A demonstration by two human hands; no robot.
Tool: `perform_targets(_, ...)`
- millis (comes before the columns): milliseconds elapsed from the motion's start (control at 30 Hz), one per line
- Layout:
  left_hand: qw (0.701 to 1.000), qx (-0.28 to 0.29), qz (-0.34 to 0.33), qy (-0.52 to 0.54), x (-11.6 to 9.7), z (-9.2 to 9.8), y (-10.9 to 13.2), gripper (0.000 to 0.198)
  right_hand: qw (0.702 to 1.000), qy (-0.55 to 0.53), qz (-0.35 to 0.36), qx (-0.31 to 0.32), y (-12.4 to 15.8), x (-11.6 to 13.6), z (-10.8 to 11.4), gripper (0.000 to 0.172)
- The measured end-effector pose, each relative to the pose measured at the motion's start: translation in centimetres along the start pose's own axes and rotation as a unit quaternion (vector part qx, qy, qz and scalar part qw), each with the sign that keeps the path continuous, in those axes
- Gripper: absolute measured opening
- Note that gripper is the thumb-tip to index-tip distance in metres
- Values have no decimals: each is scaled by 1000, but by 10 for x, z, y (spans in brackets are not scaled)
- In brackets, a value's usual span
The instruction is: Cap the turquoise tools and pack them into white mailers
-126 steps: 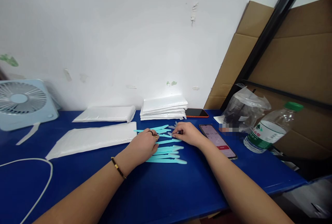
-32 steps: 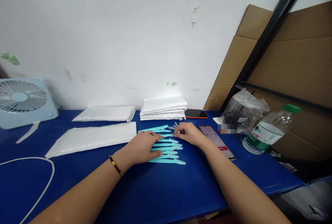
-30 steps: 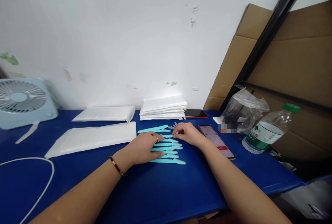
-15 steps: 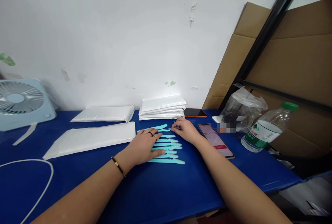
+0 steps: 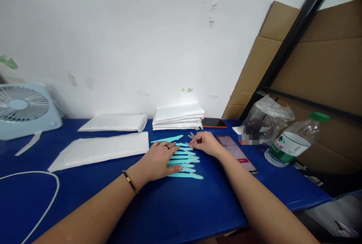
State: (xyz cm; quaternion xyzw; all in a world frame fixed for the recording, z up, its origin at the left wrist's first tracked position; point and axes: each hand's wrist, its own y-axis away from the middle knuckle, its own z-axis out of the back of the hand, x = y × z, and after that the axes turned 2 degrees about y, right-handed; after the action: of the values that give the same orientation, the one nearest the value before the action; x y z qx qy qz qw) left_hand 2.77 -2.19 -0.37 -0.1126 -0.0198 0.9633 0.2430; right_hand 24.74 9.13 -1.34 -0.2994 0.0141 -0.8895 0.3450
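Several turquoise eyebrow razors (image 5: 183, 157) lie in a rough row on the blue table, their ends pointing right. Spread over their left parts is my left hand (image 5: 160, 161), its fingers lying flat and hiding some of them. One razor (image 5: 167, 139) rests slightly apart at the far end of the row. My right hand (image 5: 205, 144) pinches a small clear cover at the end of an upper razor; the fingertips partly hide it. Just beyond those fingers lie small translucent pieces (image 5: 191, 135).
White packets (image 5: 102, 149) lie at the left, with a stack of white packets (image 5: 178, 115) by the wall. A phone (image 5: 237, 153) sits right of my right hand, another phone (image 5: 214, 123) behind. A bottle (image 5: 294, 142), bagged cup (image 5: 264, 119), fan (image 5: 25, 110) and cable (image 5: 57, 187) stand or lie around.
My right hand has moved slightly toward me, from the translucent pieces to a razor's end. My left hand stays spread on the razors. The view has shifted a little.
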Motion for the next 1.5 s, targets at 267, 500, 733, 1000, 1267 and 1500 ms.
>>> perform_targets(267,1000,0,2,-6,-4,4,1,69,999,14,49,-1,3,3,2,11)
perform_targets(500,1000,-2,16,-12,-4,6,2,72,997,52,46,-27,5,3,3,7)
perform_targets(733,1000,-6,3,4,-2,3,2,74,998,31,61,-17,4,5,-2,8)
perform_targets(1000,998,5,-28,54,-7,3,2,76,998,-11,65,8,3,14,-2,10)
perform_targets(1267,999,-35,26,-3,1,2,-1,74,988,131,13,-86,-5,-9,-1,16)
perform_targets(1500,1000,-18,-2,-12,4,1,0,71,997,71,-7,-33,-4,-12,4,11)
